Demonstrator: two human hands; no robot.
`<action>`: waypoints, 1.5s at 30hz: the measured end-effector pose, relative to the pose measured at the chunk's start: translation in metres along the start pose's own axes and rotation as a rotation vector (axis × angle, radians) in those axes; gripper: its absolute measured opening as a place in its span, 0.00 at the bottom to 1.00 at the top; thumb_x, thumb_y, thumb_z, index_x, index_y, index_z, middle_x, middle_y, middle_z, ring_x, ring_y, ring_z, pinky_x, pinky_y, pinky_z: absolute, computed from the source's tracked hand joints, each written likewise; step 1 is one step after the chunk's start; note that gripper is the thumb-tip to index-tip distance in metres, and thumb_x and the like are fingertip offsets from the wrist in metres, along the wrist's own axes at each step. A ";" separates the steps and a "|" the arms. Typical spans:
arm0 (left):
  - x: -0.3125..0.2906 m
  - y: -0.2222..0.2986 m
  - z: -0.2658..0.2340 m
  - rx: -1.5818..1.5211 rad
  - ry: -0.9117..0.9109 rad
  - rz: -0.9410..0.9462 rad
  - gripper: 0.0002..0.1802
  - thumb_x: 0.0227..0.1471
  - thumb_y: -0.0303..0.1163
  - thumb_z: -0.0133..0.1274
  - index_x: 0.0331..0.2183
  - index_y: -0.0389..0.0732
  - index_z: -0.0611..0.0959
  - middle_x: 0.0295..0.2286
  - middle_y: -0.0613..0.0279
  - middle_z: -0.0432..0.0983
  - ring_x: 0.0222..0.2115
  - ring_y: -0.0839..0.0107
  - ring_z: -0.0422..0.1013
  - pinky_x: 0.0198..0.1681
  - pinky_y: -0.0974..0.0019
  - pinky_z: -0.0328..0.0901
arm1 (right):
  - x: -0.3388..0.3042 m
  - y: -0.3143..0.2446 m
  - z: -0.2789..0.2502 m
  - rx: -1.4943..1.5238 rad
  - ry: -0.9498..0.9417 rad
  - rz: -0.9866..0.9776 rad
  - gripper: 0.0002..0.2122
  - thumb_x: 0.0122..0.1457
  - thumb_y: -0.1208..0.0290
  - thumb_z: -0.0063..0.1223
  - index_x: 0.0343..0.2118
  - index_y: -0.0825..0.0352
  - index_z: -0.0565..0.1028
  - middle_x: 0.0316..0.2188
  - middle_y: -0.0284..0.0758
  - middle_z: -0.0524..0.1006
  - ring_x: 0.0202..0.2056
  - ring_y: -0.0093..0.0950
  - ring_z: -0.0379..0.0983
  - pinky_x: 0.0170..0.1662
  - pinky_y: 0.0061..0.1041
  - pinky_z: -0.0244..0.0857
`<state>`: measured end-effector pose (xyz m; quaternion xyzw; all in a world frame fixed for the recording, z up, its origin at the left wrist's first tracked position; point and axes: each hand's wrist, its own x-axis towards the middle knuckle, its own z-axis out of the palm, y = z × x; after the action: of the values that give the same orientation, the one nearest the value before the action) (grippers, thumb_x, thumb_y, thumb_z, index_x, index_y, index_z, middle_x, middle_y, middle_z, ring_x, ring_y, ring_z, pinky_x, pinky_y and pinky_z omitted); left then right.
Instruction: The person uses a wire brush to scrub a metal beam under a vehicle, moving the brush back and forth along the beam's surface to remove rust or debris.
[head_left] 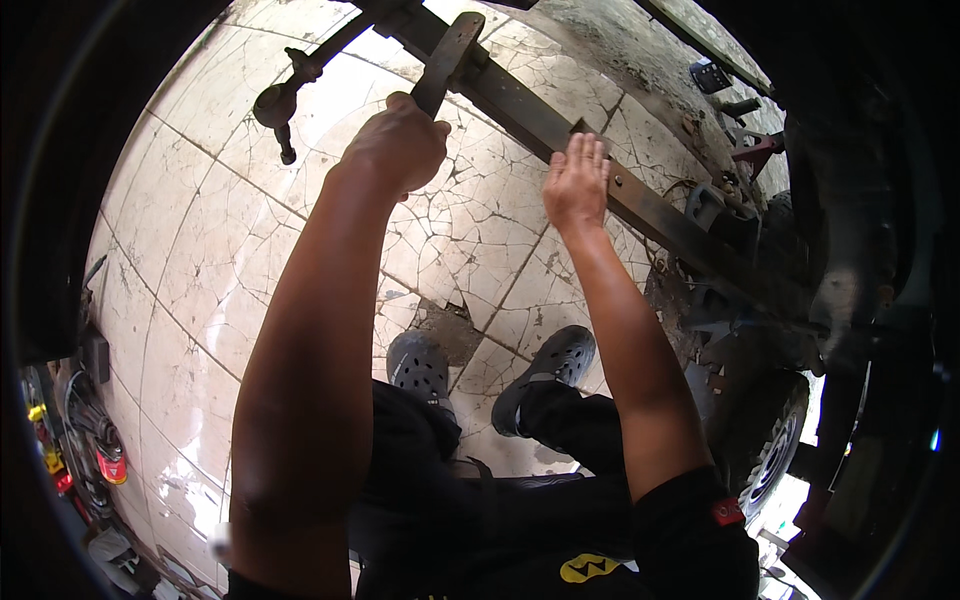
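My left hand (395,150) is closed round the lower end of a dark flat metal bar (450,62) with a rounded upper end. The bar slants up across a long steel beam (520,105), which runs from the top of the view down to the right. Farther along that beam lies my right hand (578,185), palm down, fingers stretched out flat against its near edge. A small raised metal tab (580,127) sticks up just beyond those fingertips. Left of my left hand, a ball-jointed rod end (275,105) hangs from a dark rod.
Cracked pale floor tiles (270,220) spread beneath, with a broken patch near my grey clogs (418,365). A treaded tyre (780,440) stands at the lower right. Dark metal parts and a reddish stand (757,150) lie along the right. Tools and a red container (112,467) sit at left.
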<state>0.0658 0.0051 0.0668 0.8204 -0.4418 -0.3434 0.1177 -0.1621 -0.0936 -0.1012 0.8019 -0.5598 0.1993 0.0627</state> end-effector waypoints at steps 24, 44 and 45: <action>-0.001 -0.008 0.000 -0.067 0.021 0.015 0.32 0.61 0.46 0.44 0.51 0.25 0.64 0.33 0.48 0.76 0.28 0.63 0.76 0.23 0.65 0.74 | -0.015 0.005 -0.014 0.033 -0.186 -0.070 0.28 0.68 0.55 0.25 0.64 0.70 0.54 0.66 0.46 0.53 0.68 0.41 0.45 0.69 0.43 0.34; -0.002 -0.009 0.000 -0.102 0.034 0.029 0.32 0.60 0.46 0.45 0.50 0.24 0.64 0.31 0.48 0.76 0.25 0.61 0.76 0.22 0.65 0.74 | -0.011 -0.003 -0.016 0.057 -0.122 0.105 0.27 0.67 0.56 0.31 0.64 0.68 0.57 0.65 0.44 0.55 0.67 0.40 0.49 0.67 0.48 0.37; 0.000 -0.009 0.002 -0.102 0.036 0.034 0.32 0.60 0.46 0.45 0.50 0.24 0.64 0.31 0.48 0.76 0.25 0.61 0.76 0.22 0.65 0.74 | -0.015 -0.004 -0.014 0.032 -0.113 -0.003 0.27 0.67 0.56 0.30 0.64 0.68 0.57 0.65 0.43 0.55 0.67 0.40 0.48 0.67 0.48 0.36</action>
<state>0.0703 0.0109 0.0605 0.8117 -0.4355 -0.3487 0.1729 -0.1661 -0.0741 -0.0938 0.8135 -0.5581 0.1626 0.0187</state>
